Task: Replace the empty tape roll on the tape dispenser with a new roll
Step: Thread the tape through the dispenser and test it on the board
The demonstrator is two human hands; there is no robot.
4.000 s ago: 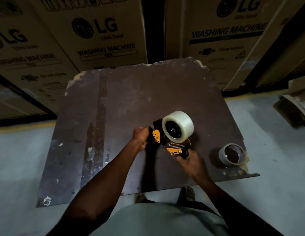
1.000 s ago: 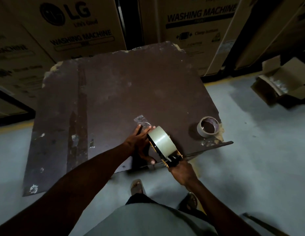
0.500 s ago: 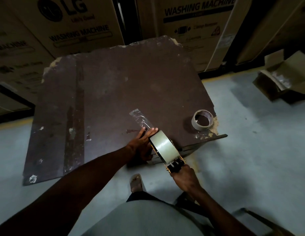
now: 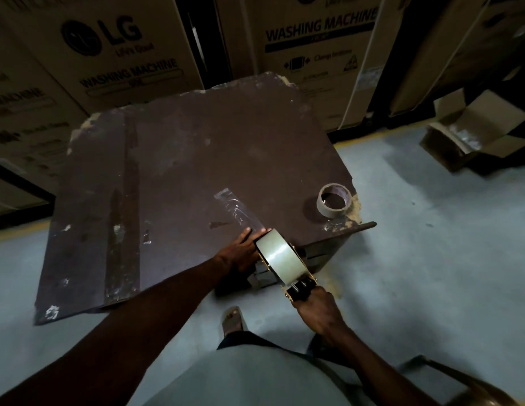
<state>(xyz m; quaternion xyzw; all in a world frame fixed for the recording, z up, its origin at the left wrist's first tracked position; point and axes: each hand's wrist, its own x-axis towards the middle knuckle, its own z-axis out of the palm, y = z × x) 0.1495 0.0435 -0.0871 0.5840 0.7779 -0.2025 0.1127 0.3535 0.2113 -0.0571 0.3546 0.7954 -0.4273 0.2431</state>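
Note:
A full roll of clear tape (image 4: 280, 257) sits mounted on the black-and-orange tape dispenser (image 4: 299, 287) at the near edge of the dark brown board (image 4: 196, 148). My right hand (image 4: 317, 310) is closed around the dispenser's handle, just off the board's edge. My left hand (image 4: 240, 253) lies flat on the board beside the roll, fingers extended. A strip of clear tape (image 4: 237, 210) runs stuck along the board from the roll toward the far left. The empty cardboard tape core (image 4: 334, 200) stands on the board's right corner.
Large LG washing machine cartons (image 4: 114, 57) stand behind the board. An open cardboard box (image 4: 472, 136) lies on the grey floor at right. My sandalled foot (image 4: 233, 319) is below the board's near edge. A chair edge (image 4: 448, 373) shows bottom right.
The dispenser has been pulled back toward me along the board, laying a longer strip of clear tape. My left hand stays pressed beside the roll. My view has shifted slightly.

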